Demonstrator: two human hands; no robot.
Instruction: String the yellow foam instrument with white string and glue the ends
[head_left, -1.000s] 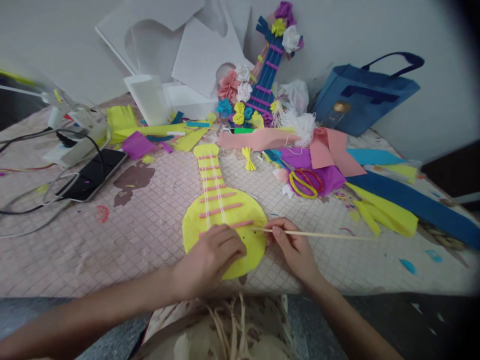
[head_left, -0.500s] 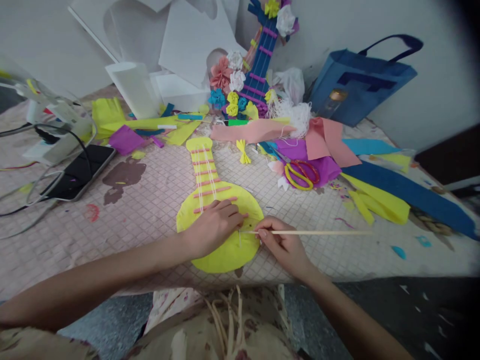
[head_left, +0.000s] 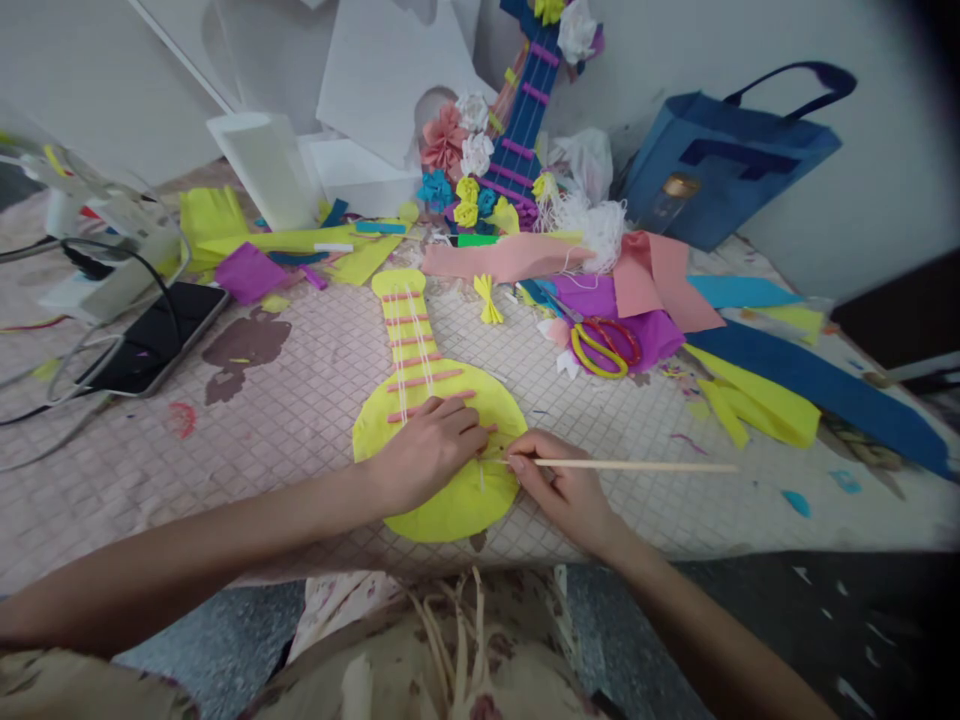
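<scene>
A yellow paper guitar [head_left: 442, 505] lies flat on the table, with pink strips across its neck and body and white strings [head_left: 401, 350] running lengthwise. My left hand [head_left: 427, 450] rests on its body, fingers bent and pressed together at a white string, whose loose end [head_left: 482, 475] shows below the fingertips. The fingertips themselves are partly hidden. Beside the body's right edge, my right hand [head_left: 562, 490] pinches a thin wooden stick [head_left: 637, 464] near one end. That stick's tip points left and touches or hovers by the string; I cannot tell which.
Scissors [head_left: 600, 350] lie on purple paper at the right. Behind stand a blue decorated guitar [head_left: 521, 130] and a blue bag [head_left: 720, 170]. Left are a phone [head_left: 154, 335] and a power strip [head_left: 112, 270]. Crepe paper pieces [head_left: 517, 258] and a yellow bow [head_left: 488, 300] lie beyond the guitar.
My right hand and the stick have shifted slightly left, toward my left fingertips. My left hand stays in place on the guitar.
</scene>
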